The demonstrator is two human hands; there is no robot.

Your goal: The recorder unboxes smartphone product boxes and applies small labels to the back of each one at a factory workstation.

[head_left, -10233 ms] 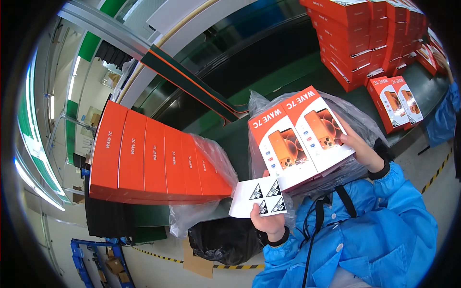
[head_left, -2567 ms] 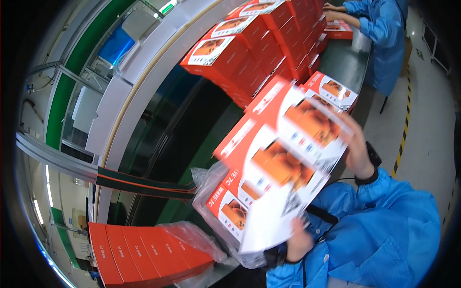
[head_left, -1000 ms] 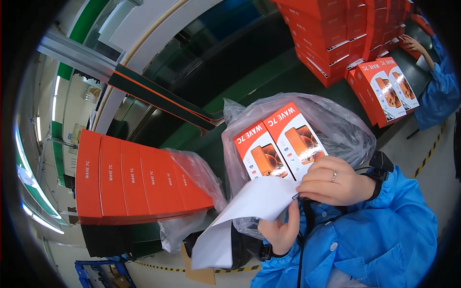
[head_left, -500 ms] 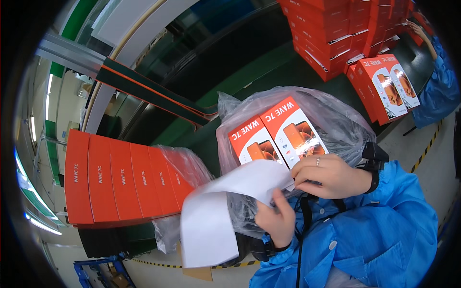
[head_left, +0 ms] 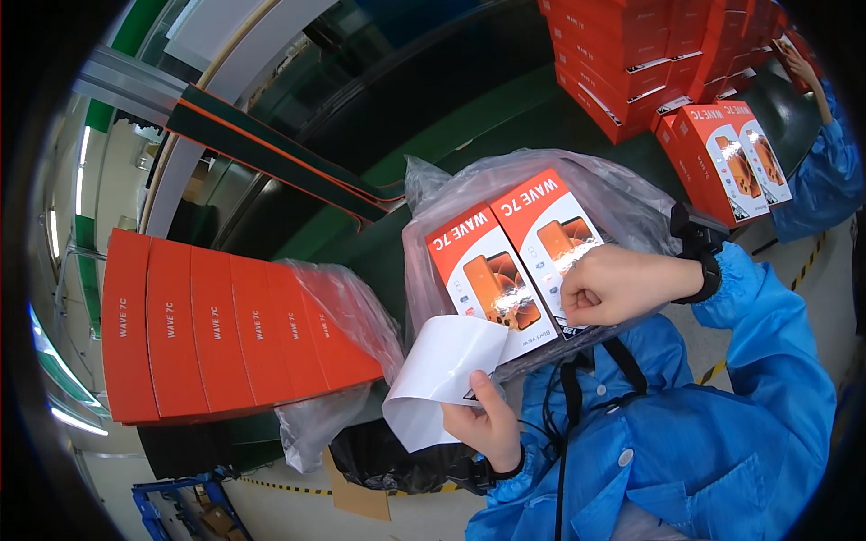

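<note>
My left hand [head_left: 489, 433] grips a curled white sheet of paper [head_left: 440, 365], thumb on top near a small dark printed mark. The sheet's upper edge overlaps the lower corner of a red-and-white phone box [head_left: 474, 236]. A matching phone box [head_left: 530, 200] lies right beside it, and both rest in a clear plastic bag [head_left: 622, 185]. Over the lower part of the right-hand box is my right hand [head_left: 622, 284], fingers curled under and fingertips hidden. A small black-and-white label [head_left: 568, 332] shows at that box's lower edge, just under the hand.
To the left stands a row of red boxes [head_left: 216, 334], partly in plastic. Stacked red boxes [head_left: 622, 72] rise at the far right, with more phone boxes [head_left: 722, 162] nearer. A co-worker's blue sleeve [head_left: 825, 180] is beside them. A dark green strap-like band [head_left: 280, 153] crosses the upper left.
My right hand has left the sheet's edge and moved up onto the right-hand box, its fingers now curled. My left hand has drawn the sheet down and left, uncovering more of the left-hand box.
</note>
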